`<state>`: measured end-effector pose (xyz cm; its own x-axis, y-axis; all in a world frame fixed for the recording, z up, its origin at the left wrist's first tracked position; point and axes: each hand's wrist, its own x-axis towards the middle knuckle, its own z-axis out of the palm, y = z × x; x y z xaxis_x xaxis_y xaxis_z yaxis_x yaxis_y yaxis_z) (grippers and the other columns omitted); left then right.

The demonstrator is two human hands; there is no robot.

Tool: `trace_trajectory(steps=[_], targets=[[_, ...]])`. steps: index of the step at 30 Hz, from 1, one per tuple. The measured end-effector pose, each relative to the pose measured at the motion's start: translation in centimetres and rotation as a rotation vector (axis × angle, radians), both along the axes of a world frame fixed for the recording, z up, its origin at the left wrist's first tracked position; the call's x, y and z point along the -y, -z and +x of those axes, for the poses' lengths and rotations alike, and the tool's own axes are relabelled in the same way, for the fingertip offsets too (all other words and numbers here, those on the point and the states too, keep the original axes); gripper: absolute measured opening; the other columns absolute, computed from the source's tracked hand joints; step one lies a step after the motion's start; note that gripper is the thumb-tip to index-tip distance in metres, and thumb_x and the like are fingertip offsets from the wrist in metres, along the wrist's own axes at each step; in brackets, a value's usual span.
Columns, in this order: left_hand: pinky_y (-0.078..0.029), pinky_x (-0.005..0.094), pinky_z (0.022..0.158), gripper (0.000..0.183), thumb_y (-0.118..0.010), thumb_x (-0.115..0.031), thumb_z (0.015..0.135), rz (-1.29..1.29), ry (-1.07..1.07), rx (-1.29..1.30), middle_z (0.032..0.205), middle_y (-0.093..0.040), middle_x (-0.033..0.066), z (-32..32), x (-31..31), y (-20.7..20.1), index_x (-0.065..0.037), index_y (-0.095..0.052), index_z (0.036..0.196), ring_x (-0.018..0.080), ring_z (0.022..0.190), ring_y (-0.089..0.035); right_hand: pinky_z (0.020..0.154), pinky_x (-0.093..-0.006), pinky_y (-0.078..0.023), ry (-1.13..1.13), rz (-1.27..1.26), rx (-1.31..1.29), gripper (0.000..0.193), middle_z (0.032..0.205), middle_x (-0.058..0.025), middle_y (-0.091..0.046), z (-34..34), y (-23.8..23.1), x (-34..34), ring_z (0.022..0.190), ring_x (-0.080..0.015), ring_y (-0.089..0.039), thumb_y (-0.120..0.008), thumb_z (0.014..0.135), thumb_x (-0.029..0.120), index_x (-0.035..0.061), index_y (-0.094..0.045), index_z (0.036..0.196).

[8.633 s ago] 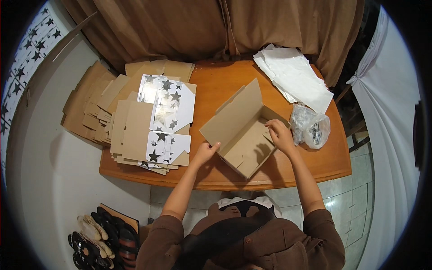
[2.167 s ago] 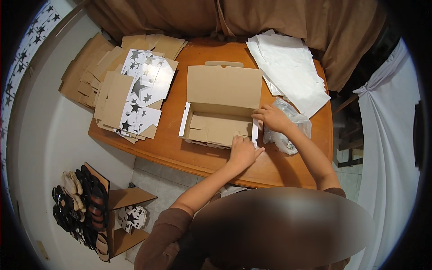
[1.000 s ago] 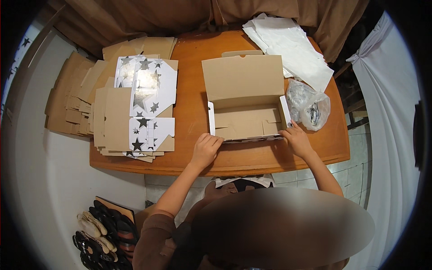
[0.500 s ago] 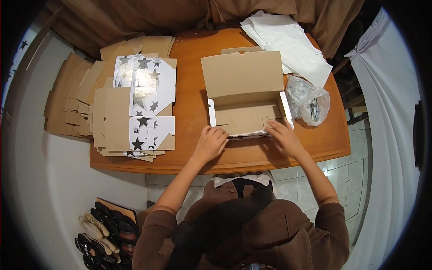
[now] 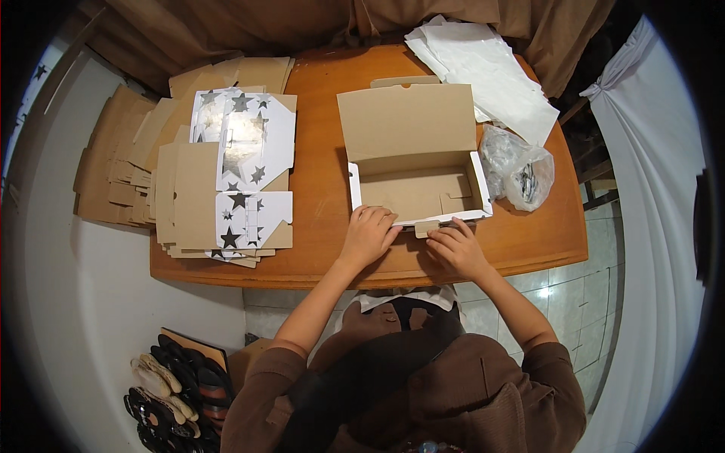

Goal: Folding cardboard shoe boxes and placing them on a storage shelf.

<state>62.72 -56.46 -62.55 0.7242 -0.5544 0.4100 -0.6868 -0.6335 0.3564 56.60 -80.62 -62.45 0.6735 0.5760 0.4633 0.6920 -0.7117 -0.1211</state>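
A brown cardboard box [image 5: 414, 121] with white rims stands on the table, its lid raised at the far side and its inside bare. At the near left corner, my left hand [image 5: 367, 237] curls its fingers over the front wall. My right hand [image 5: 458, 249] grips the front wall toward its right end, fingertips beside a small brown tab [image 5: 426, 229] that sticks out toward me. Both thumbs are partly hidden. A slotted flap shows on the box floor near the right.
Flat cardboard blanks [image 5: 189, 192], some printed with stars [image 5: 257, 143], are stacked on the left of the wooden table [image 5: 321, 136]. White paper sheets [image 5: 487, 72] lie at the back right, above a clear plastic bag [image 5: 521, 170]. Several shoes [image 5: 177, 385] sit low on the left.
My right hand has moved left and toward me, out of the box's inside onto the front wall. The brown tab now shows there. My left hand has shifted slightly right.
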Motion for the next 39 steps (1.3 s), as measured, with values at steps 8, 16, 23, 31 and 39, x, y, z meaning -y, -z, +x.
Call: trace_trajectory(steps=[8,16,23,31,39], targets=[[-0.035,0.0408,0.092,0.026,-0.060,-0.027,0.082,-0.048,-0.080,-0.066,0.097,-0.060,0.0069,0.5,0.6,-0.3,-0.007,-0.062,0.098,0.0244,0.098,-0.054,0.083,-0.0380,-0.043,-0.095,-0.031,-0.390,0.024,0.094,-0.0042,-0.062,6.8,-2.9,-1.0,0.092,-0.0232,-0.057,-0.064,0.074,0.014,0.0112,-0.063,0.098],[-0.032,0.0403,0.094,0.036,-0.063,-0.030,0.076,-0.074,-0.125,-0.076,0.102,-0.058,0.0068,0.7,0.8,-0.2,-0.009,-0.061,0.105,0.0235,0.102,-0.051,0.081,-0.0396,-0.044,-0.267,-0.272,-0.506,0.028,0.086,-0.0060,-0.064,9.6,-2.6,-2.8,0.089,-0.0241,-0.060,-0.063,0.072,0.019,0.0111,-0.064,0.098],[-0.030,0.0416,0.096,0.048,-0.064,-0.030,0.073,-0.070,-0.136,-0.101,0.111,-0.054,0.0072,0.6,0.9,-0.3,-0.011,-0.055,0.116,0.0241,0.107,-0.049,0.078,-0.0358,-0.045,-0.277,-0.370,-0.281,0.017,0.080,-0.0055,-0.062,9.2,-2.1,-2.3,0.082,-0.0215,-0.060,-0.063,0.073,0.024,0.0094,-0.062,0.082],[-0.028,0.0423,0.097,0.049,-0.063,-0.030,0.073,-0.047,-0.122,-0.112,0.111,-0.054,0.0074,0.6,0.9,-0.6,-0.012,-0.054,0.117,0.0238,0.108,-0.048,0.074,-0.0337,-0.044,-0.335,-0.218,-0.133,0.018,0.073,-0.0029,-0.057,9.9,-1.3,-3.2,0.077,-0.0202,-0.058,-0.060,0.077,0.028,0.0115,-0.057,0.071],[-0.027,0.0432,0.099,0.049,-0.063,-0.033,0.075,-0.057,-0.116,-0.121,0.114,-0.053,0.0074,0.6,0.9,-0.3,-0.012,-0.053,0.118,0.0234,0.109,-0.047,0.072,-0.0342,-0.044,-0.348,-0.241,-0.160,0.021,0.075,-0.0039,-0.060,10.4,-0.6,-3.3,0.075,-0.0209,-0.059,-0.061,0.078,0.030,0.0116,-0.056,0.071]])
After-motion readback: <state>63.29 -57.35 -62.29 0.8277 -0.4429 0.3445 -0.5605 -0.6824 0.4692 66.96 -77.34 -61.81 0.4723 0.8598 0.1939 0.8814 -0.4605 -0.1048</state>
